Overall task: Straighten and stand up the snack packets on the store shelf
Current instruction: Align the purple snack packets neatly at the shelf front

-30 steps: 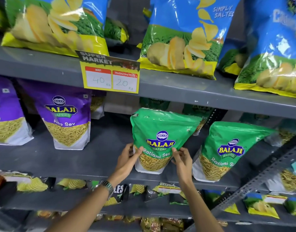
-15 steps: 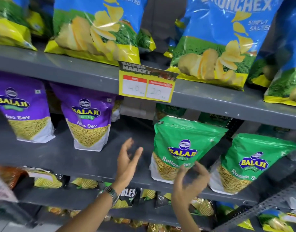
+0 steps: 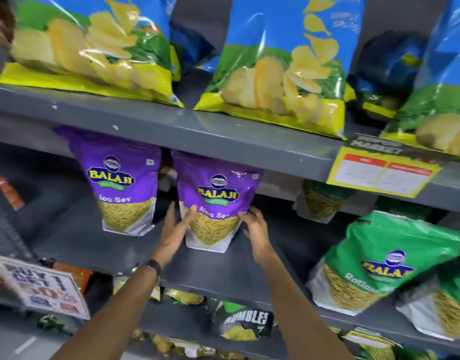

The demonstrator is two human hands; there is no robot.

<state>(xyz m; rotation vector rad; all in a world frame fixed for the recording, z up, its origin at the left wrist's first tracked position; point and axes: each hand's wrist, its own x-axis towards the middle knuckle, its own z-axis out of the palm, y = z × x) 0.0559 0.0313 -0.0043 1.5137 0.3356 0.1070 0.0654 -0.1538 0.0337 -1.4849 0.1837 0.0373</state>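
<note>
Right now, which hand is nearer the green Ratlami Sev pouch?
Right. The right hand is at the purple Aloo Sev pouch's right edge, closer to the green pouch; the left hand is farther left.

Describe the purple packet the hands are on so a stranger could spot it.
On the middle shelf stand two purple Aloo Sev packets. It is the right one, between the left hand and right hand; its twin stands untouched.

Grey shelf [image 3: 218, 271] with upright purple [image 3: 218, 201] and green packets [image 3: 379, 263].
</note>
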